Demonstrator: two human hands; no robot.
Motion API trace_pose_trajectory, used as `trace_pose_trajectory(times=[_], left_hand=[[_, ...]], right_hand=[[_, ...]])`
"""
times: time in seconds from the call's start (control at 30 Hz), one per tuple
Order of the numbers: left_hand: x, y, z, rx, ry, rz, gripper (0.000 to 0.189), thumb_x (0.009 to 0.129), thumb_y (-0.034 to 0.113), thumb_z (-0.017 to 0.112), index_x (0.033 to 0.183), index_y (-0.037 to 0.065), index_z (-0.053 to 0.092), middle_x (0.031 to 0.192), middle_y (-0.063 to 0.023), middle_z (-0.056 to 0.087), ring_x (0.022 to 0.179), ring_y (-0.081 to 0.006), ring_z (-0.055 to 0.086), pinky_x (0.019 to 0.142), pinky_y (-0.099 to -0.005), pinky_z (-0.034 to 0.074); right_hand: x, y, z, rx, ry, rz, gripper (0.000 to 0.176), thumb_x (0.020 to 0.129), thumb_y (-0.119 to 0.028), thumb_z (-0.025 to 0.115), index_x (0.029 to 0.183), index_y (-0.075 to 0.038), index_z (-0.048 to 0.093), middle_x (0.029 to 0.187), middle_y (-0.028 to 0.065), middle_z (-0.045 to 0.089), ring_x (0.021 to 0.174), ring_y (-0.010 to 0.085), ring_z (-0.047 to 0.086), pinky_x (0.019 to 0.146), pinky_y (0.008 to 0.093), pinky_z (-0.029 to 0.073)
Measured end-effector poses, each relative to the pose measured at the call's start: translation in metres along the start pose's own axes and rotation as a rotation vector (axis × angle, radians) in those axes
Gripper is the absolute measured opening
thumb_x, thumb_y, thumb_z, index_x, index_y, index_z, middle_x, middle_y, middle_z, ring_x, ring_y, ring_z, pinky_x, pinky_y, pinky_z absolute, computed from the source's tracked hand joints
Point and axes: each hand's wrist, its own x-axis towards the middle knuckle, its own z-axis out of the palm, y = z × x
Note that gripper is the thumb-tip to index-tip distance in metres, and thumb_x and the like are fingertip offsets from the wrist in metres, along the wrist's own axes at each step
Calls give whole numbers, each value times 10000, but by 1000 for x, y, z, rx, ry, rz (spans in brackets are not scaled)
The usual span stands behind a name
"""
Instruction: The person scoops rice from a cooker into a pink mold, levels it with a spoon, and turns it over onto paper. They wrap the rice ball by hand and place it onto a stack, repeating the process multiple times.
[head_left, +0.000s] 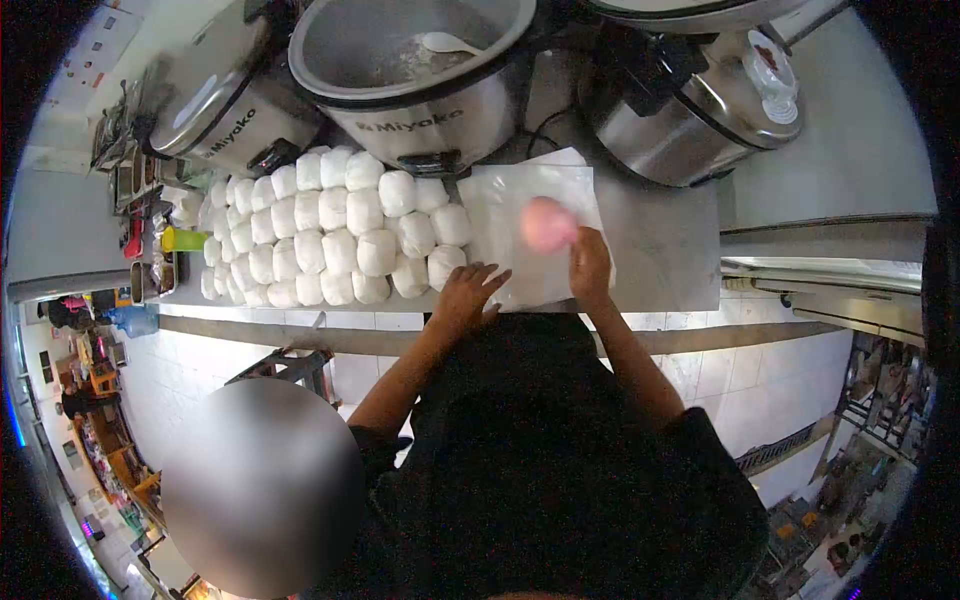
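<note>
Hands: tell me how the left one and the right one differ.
The left hand lies spread at the near edge of the plastic sheet, beside the white bundles; the right hand has its fingers together, farther onto the sheet. The left hand holds nothing; the right hand meets a blurred pink thing, grip unclear. Both are bare.

Under my left hand [470, 295] the plastic sheet [545, 185] is thin and glossy; at twelve o'clock, the Miyako rice cooker [420, 115] is shiny metal.
</note>
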Motion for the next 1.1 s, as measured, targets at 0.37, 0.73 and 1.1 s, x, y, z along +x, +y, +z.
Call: trace_pose_trajectory(times=[0.37,0.73,1.1], left_hand=[[19,-5,26,-74,24,-75,124,796,168,664,885,82,673,886,-84,694,894,-267,656,818,-418,479],[8,-26,46,-189,330,-110,152,860,228,672,857,80,705,838,-70,699,852,-256,660,798,-413,476],[68,-38,27,0,299,-356,189,896,239,578,931,120,720,845,-96,702,707,-247,625,688,-385,459]], right_hand=[[236,-98,-68,-362,172,-509,556,888,-242,627,1414,-260,447,1145,94,595,967,270,588,867,419,450],[-20,10,-44,-3,-767,120,300,892,-349,614,1082,-133,700,1012,130,702,1049,324,616,1006,474,396],[-35,61,-21,270,-295,541,118,841,-126,641,843,-8,632,816,124,664,690,223,637,642,338,508]])
